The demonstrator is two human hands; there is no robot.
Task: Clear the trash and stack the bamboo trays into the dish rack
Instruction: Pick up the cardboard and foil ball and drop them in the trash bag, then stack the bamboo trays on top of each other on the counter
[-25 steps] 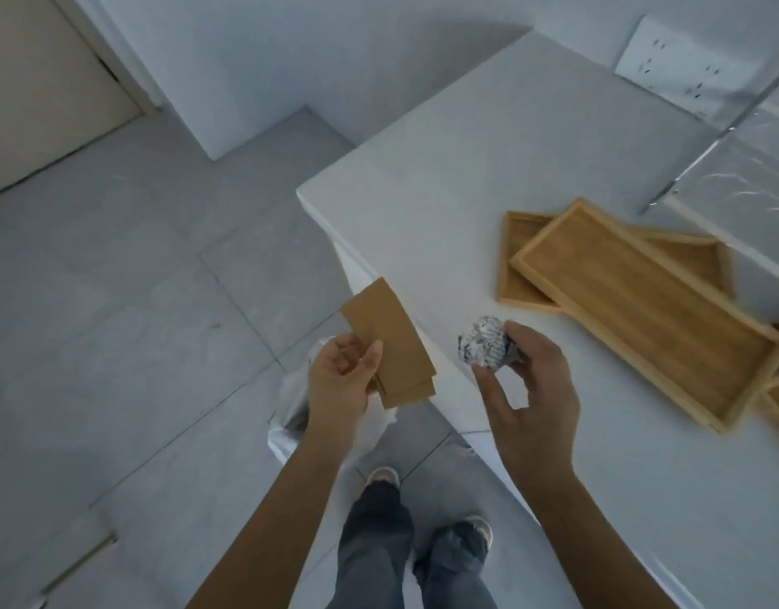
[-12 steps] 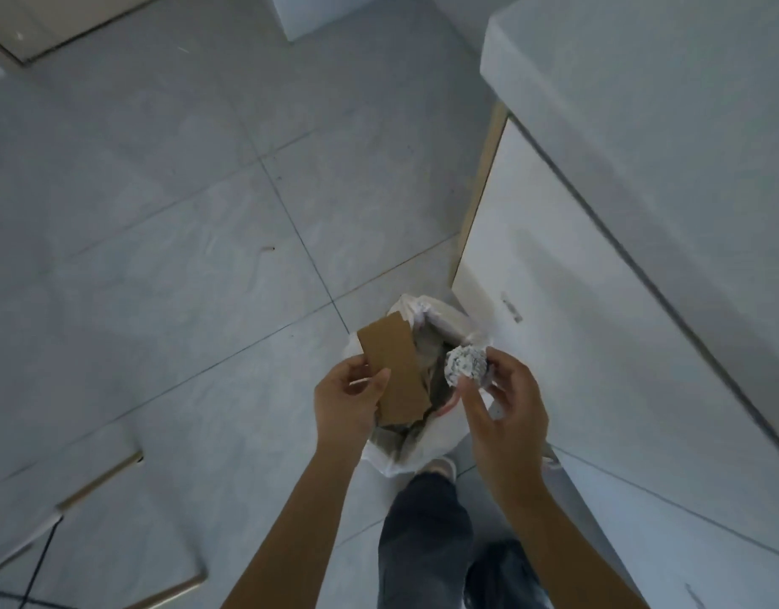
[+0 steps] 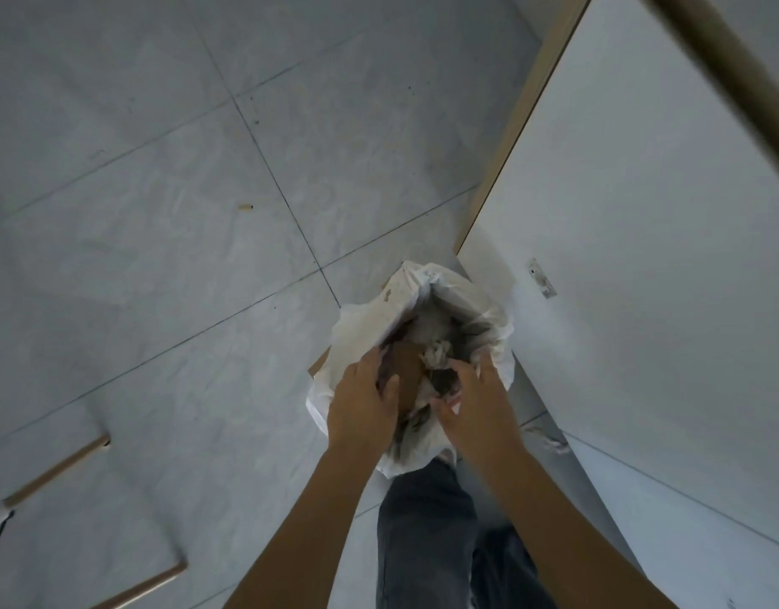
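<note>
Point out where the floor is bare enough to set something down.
Bare tiles stretch left of the trash bag. Crowded: the bag sits against the cabinet, both hands over its mouth.

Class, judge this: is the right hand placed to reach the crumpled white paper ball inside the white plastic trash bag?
Probably yes: the right hand hovers at the bag's open mouth, nothing covering the paper ball.

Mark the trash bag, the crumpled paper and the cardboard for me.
trash bag [image 3: 361,331]: head view, left outer wall of the white plastic.
crumpled paper [image 3: 436,356]: head view, middle of the ball.
cardboard [image 3: 408,371]: head view, brown face inside the bag.
</note>
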